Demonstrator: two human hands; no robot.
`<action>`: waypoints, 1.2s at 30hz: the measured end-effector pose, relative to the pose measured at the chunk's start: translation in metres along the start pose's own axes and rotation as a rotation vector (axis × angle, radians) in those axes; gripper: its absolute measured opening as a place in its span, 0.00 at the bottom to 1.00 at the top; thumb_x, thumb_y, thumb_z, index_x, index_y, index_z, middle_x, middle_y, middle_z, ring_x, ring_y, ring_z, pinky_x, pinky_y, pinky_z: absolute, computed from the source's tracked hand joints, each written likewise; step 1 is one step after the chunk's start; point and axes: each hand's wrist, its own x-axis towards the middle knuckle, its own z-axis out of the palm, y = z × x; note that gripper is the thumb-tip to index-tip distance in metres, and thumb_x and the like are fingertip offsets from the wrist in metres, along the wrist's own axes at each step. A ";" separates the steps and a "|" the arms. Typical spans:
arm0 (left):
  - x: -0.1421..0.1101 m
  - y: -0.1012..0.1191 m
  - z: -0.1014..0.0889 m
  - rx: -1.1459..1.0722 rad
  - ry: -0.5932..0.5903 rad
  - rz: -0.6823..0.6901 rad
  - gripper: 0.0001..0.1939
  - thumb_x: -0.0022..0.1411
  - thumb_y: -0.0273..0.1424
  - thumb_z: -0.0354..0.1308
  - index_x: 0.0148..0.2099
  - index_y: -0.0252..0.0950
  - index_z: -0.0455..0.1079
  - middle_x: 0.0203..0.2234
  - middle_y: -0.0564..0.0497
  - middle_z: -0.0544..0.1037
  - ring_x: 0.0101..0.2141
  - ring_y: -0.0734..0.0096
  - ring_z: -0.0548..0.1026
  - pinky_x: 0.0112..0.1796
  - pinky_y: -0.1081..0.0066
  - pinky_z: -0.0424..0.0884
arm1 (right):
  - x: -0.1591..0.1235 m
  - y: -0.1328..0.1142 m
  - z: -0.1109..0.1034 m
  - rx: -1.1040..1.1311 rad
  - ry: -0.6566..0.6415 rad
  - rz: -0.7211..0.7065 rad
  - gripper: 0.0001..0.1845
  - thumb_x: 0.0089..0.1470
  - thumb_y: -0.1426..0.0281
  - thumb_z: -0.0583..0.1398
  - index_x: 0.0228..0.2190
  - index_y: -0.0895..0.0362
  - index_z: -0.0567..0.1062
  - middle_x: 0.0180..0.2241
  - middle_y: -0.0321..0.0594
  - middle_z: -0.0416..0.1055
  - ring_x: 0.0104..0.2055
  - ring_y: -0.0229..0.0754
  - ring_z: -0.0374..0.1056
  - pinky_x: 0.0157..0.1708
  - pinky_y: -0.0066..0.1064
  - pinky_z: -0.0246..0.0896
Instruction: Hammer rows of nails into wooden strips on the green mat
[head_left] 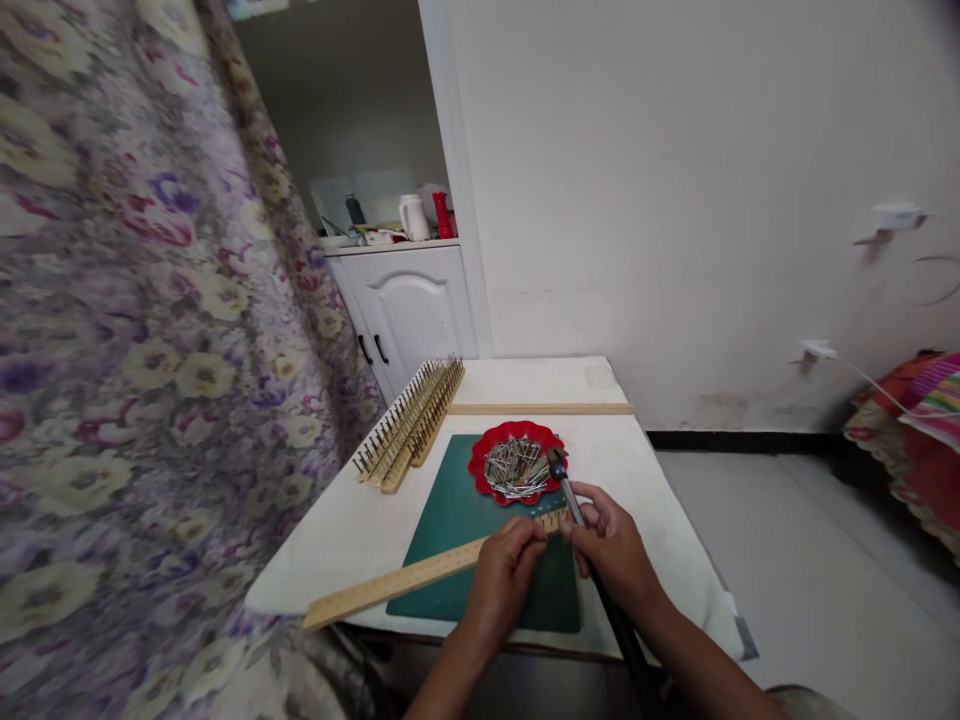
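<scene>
A wooden strip (405, 583) with rows of small holes lies slantwise over a green cutting mat (431, 600). Several nails stand in its far right end. My left hand (506, 570) is closed in a pinch at the strip; whatever its fingertips hold is hidden. In my right hand (611, 545) is a hammer (576, 508), gripped by its metal shaft, head up and black handle toward me. The hammer's head is beside a red scalloped plate (480, 482) heaped with loose nails (517, 467).
Strips studded with upright nails (412, 425) lie at the table's left side. A plain wooden strip (540, 409) crosses the back of the white table (337, 550). A floral curtain (187, 350) hangs at left; a wall (637, 200) stands behind.
</scene>
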 end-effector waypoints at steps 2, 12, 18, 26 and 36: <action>-0.002 0.001 0.002 -0.027 0.000 0.016 0.07 0.61 0.26 0.50 0.30 0.35 0.66 0.25 0.53 0.66 0.30 0.72 0.67 0.32 0.75 0.59 | -0.003 -0.002 0.000 0.009 0.002 0.000 0.24 0.45 0.68 0.62 0.45 0.58 0.65 0.21 0.28 0.68 0.12 0.29 0.54 0.10 0.20 0.48; -0.003 0.008 0.009 -0.060 0.037 0.051 0.07 0.62 0.27 0.51 0.31 0.35 0.67 0.27 0.52 0.69 0.32 0.71 0.68 0.34 0.74 0.61 | -0.007 -0.011 -0.002 0.056 -0.019 0.001 0.23 0.44 0.69 0.64 0.44 0.59 0.66 0.21 0.30 0.69 0.12 0.27 0.54 0.10 0.18 0.47; -0.006 0.018 0.008 -0.066 0.072 0.090 0.07 0.61 0.28 0.52 0.32 0.36 0.71 0.29 0.50 0.72 0.33 0.71 0.70 0.35 0.75 0.63 | -0.012 -0.004 0.001 0.027 -0.049 0.013 0.22 0.47 0.70 0.62 0.45 0.58 0.66 0.23 0.30 0.68 0.13 0.26 0.53 0.10 0.18 0.48; -0.003 -0.026 0.008 -0.183 0.269 -0.283 0.07 0.54 0.34 0.57 0.30 0.34 0.68 0.19 0.57 0.67 0.22 0.76 0.64 0.25 0.78 0.57 | -0.013 -0.014 -0.009 -0.036 0.010 0.006 0.24 0.49 0.66 0.61 0.47 0.59 0.65 0.21 0.29 0.67 0.11 0.28 0.54 0.11 0.20 0.48; 0.007 -0.030 0.017 -0.141 0.268 -0.304 0.09 0.55 0.35 0.56 0.29 0.34 0.71 0.21 0.56 0.71 0.25 0.74 0.67 0.28 0.77 0.61 | -0.015 -0.016 -0.006 -0.030 0.000 0.053 0.22 0.49 0.67 0.61 0.46 0.58 0.66 0.21 0.29 0.66 0.12 0.29 0.54 0.10 0.20 0.48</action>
